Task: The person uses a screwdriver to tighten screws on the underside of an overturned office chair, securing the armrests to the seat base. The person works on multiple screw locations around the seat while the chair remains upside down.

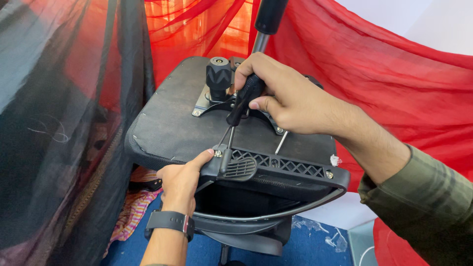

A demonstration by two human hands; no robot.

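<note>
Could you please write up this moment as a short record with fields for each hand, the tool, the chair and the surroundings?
Left hand: left hand grips the black paddle lever at the seat's front edge, thumb beside a screw; black wristwatch worn.
Right hand: right hand closed round the black handle of a screwdriver.
Tool: shaft angles down, tip at that screw.
Chair: office chair seat turned underside up; metal mechanism plate with black knob; gas cylinder rising.
Surroundings: red fabric, dark sheer cloth, blue floor.
</note>
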